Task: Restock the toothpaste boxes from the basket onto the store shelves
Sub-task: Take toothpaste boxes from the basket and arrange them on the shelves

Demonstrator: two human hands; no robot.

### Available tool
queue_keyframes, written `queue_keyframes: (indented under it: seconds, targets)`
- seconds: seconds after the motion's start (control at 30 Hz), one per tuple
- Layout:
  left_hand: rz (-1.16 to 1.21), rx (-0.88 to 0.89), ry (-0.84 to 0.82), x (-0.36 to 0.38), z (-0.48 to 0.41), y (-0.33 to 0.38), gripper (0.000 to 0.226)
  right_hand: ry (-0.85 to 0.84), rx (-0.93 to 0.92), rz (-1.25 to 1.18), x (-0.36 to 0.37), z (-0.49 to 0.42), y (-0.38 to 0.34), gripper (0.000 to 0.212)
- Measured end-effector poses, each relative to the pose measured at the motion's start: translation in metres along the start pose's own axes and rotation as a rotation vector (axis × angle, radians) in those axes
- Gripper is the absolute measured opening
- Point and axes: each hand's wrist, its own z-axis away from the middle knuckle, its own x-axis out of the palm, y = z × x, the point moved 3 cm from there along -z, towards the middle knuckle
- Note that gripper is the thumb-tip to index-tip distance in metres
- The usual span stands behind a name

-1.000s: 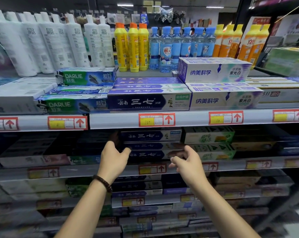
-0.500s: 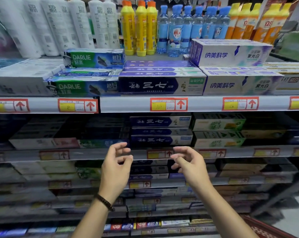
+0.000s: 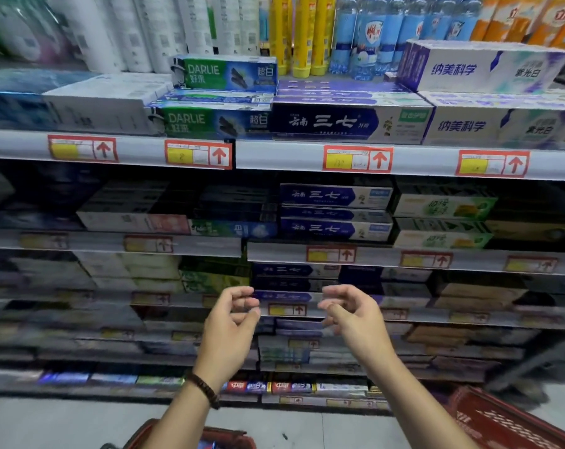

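Currently both sets of fingers, left [image 3: 242, 296] and right [image 3: 336, 294], are loosely curled and grasp nothing. The left hand [image 3: 229, 322] and right hand [image 3: 355, 315] hover either side of a yellow price tag [image 3: 287, 309] on the shelves [image 3: 274, 153], apart from it. Just above the tag are stacked dark blue toothpaste boxes [image 3: 336, 228]. Well above it are DARLIE boxes [image 3: 216, 123], with yellow bottles [image 3: 303, 34] behind. Well below the tag is a red basket [image 3: 229, 435], partly hidden by the left forearm, its contents blurred. Below and right of the tag is a second red basket [image 3: 501, 422].

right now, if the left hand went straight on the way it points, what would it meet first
Probably the dark blue toothpaste box just beyond the left hand, above the price tag; depth is unclear.
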Motion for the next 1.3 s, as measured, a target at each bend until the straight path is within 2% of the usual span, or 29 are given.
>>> queue_keyframes:
  seconds: [0.7, 0.9, 1.3]
  targets:
    - [-0.113, -0.249, 0.204, -0.074, 0.179, -0.091, 0.027, -0.337, 0.120, 0.086, 0.070, 0.120, 0.085, 0.021]
    - [-0.104, -0.295, 0.250, -0.115, 0.196, -0.110, 0.029, -0.412, 0.162, 0.111, 0.103, 0.147, 0.095, 0.019]
    - [-0.089, -0.353, 0.228, -0.193, 0.193, -0.155, 0.025, -0.399, 0.235, 0.178, 0.194, 0.169, 0.117, 0.016]
